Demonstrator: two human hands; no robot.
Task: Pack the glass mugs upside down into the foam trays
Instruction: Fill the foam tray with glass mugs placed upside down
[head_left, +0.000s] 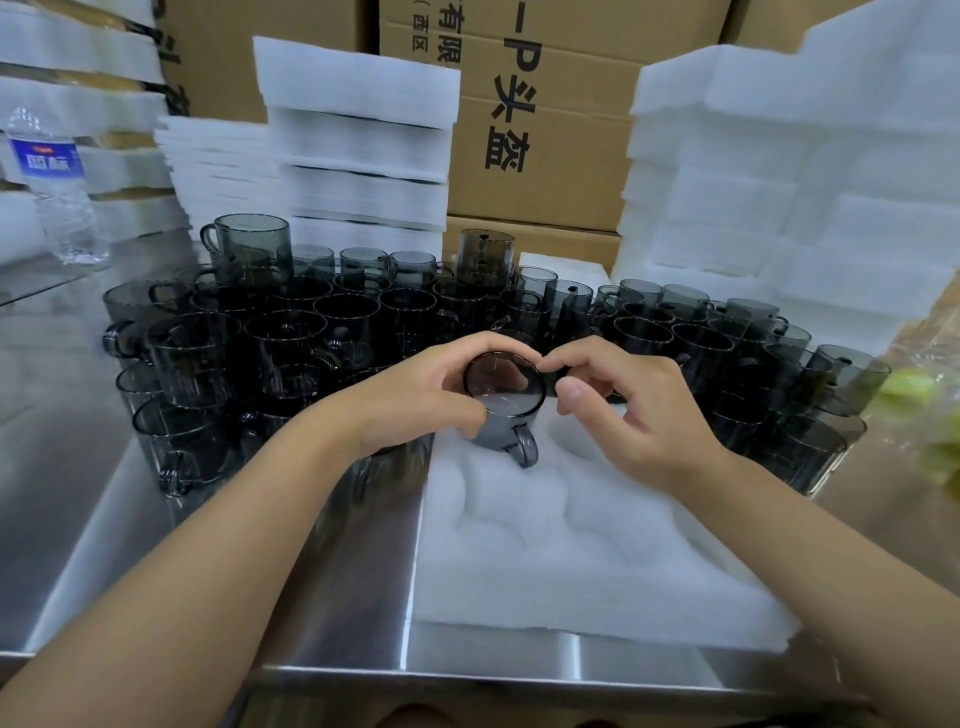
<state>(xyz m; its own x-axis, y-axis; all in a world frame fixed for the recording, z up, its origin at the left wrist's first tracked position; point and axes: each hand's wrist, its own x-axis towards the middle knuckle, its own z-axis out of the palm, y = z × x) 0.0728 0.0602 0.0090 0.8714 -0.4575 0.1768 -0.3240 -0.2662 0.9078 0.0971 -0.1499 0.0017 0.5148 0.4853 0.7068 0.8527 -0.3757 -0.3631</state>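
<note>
Left hand (415, 400) grips an upside-down glass mug (503, 410), fingers and thumb curled round its upturned base. The mug stands with its axis vertical in the far-left pocket of the foam tray (571, 561), handle toward the viewer. Right hand (623, 410), loosely curled, holds nothing; its index fingertip touches the base edge.

Workspace is a brushed stainless steel table (156, 545), pretty shiny, with soft pale reflections smeared across it and a seam running front to back near the middle. Can't really see any wall behind it, just brown cardboard boxes (561, 171) stacked high, with big black Chinese characters printed down the front of one. A clear water bottle (57, 192) with a blue label stands upright at the far left, and some blurry yellow-green stuff (914, 400) in clear plastic sits at the right edge.
</note>
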